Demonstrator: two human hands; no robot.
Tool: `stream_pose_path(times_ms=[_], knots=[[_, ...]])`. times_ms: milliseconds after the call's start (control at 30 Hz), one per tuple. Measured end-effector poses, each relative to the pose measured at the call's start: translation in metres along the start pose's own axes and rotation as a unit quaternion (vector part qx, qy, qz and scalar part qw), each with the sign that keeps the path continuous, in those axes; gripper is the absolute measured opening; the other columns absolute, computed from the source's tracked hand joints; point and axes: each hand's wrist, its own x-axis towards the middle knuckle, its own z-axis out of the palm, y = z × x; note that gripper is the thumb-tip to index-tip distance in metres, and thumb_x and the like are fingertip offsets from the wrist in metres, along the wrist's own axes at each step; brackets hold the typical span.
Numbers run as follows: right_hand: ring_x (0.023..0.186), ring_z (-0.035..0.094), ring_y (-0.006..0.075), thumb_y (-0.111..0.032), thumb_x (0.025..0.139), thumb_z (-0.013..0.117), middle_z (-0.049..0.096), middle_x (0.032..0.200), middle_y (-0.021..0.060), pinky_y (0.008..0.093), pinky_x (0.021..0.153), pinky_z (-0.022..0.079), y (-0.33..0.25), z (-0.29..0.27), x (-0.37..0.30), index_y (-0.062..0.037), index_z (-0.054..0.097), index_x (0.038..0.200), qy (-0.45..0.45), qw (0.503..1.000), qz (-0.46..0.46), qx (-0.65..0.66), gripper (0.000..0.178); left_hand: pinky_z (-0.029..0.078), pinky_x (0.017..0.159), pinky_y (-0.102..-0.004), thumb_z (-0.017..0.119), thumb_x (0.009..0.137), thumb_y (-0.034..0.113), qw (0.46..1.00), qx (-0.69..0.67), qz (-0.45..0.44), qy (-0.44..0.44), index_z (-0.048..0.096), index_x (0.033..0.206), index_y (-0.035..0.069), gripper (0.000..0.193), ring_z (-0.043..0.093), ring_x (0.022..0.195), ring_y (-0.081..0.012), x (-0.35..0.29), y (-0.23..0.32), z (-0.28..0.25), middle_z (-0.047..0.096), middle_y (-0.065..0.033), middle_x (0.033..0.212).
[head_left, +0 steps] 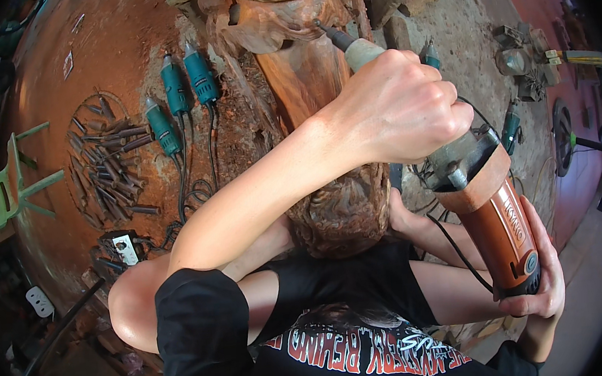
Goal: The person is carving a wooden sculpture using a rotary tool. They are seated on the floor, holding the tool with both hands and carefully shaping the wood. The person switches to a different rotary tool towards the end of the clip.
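one orange rotary grinder [501,230]: my left hand [409,105] wraps its neck [364,54], apparently to steer, my right hand [551,283] grips its rear, probably bearing weight, bit [329,31] at the carved wood [297,76] set between my legs [456,289], likely for bracing.

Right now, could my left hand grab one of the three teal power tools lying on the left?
Probably not: your left hand is closed around the front of the orange power tool, with the wood carving between it and the teal power tools. The teal ones themselves look uncovered.
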Motion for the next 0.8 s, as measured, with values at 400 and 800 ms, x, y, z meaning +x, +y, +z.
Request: stream_pose_path(times_ms=[400, 800], knots=[[0.141, 0.050, 0.0320, -0.014, 0.040, 0.085, 0.047, 0.153, 0.0253, 0.0366, 0.120, 0.033, -0.001, -0.002, 0.000, 0.0112, 0.020, 0.160, 0.000, 1.000, 0.014, -0.016, 0.139, 0.053, 0.056, -0.0337, 0.071, 0.069, 0.019, 1.000, -0.011, -0.005, -0.009, 0.058, 0.069, 0.013, 0.014, 0.065, 0.062, -0.0189, 0.000, 0.001, -0.002, 0.058, 0.0003, 0.062], [0.143, 0.048, 0.0323, -0.011, 0.039, 0.085, 0.045, 0.155, 0.0254, 0.0369, 0.121, 0.030, -0.002, 0.007, -0.004, 0.0115, 0.020, 0.160, 0.005, 0.999, 0.028, 0.026, 0.139, 0.052, 0.056, -0.0331, 0.069, 0.072, 0.018, 0.999, 0.001, -0.014, -0.030, 0.058, 0.070, 0.013, 0.012, 0.065, 0.062, -0.0181, -0.008, 0.004, -0.014, 0.056, 0.0006, 0.062]])
